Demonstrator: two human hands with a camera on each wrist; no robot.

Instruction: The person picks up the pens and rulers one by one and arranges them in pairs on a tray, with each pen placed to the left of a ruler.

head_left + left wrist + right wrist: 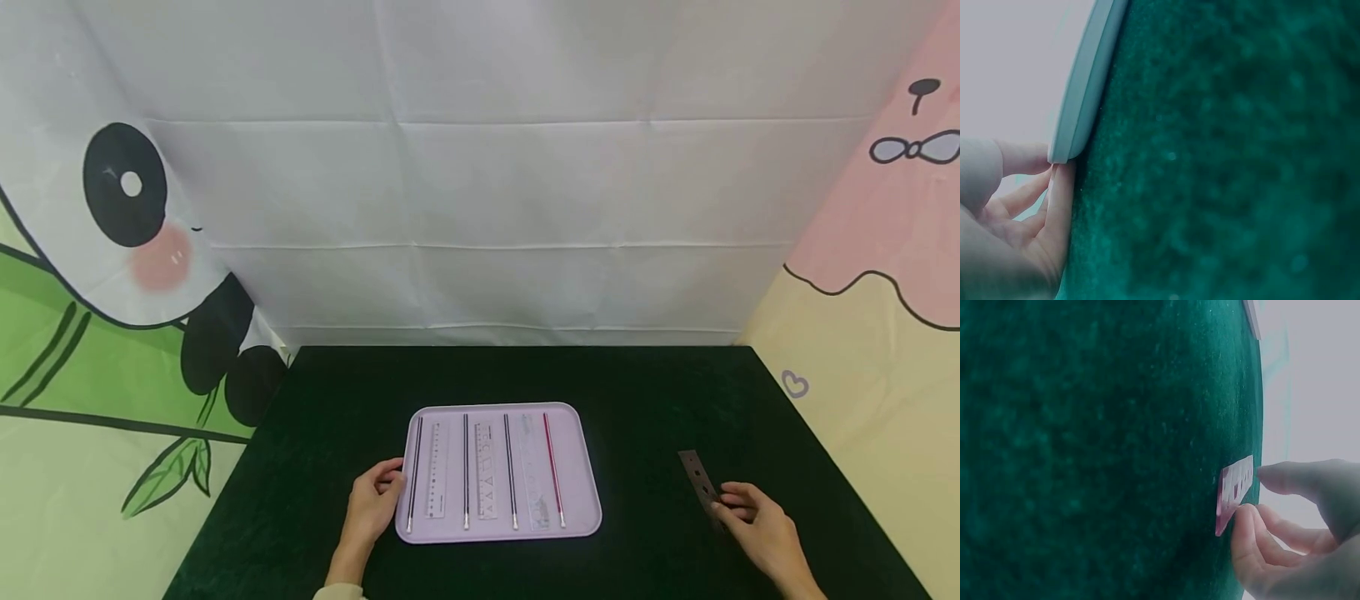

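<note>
A pale purple tray lies on the dark table. In it three dark pencils and one red pencil alternate with three clear rulers, side by side. My left hand grips the tray's left edge; in the left wrist view the thumb and fingers meet at its rim. Out to the right, my right hand pinches a see-through ruler with cut-out holes near its close end. The right wrist view shows this ruler pinkish, thumb and fingertips on either side.
Dark green velvety cloth covers the table. A white sheet hangs behind it, with cartoon-printed cloth at the left and right. In the right wrist view a tray corner shows at the top.
</note>
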